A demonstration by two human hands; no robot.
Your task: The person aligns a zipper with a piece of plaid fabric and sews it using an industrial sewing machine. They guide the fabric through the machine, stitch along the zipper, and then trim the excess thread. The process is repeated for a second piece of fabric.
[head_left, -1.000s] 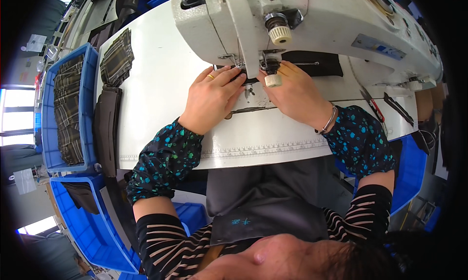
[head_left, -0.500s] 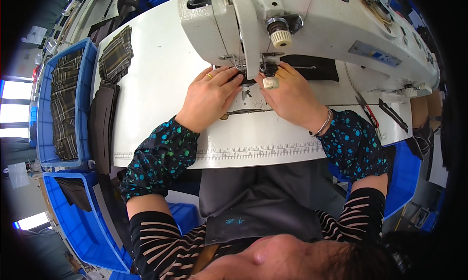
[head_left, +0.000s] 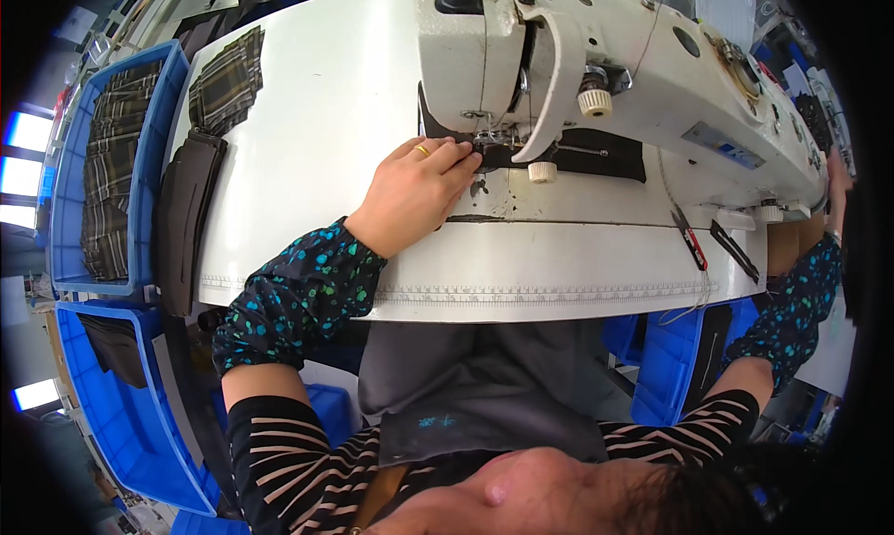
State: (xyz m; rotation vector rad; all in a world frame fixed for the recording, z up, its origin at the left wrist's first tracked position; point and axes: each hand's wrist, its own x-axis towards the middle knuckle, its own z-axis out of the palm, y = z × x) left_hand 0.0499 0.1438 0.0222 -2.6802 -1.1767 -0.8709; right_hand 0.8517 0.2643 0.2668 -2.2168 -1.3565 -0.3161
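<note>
Field bench: we press black fabric (head_left: pixel 619 167) under the sewing machine (head_left: pixel 643 79), left hand (head_left: pixel 414 198) flattened; machine head (head_left: pixel 456 74) hides some cloth; right hand (head_left: pixel 837 189) at machine's right end, grip unclear; snips (head_left: pixel 690 241) right, plaid pieces (head_left: pixel 226 83) left

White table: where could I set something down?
The widest bare patch lies between the plaid stack and the left hand; another between the sewing machine and the printed ruler. It's crowded under the machine, with dark cloth, and near the table's right end, with a red-handled tool and a black tool.
</note>
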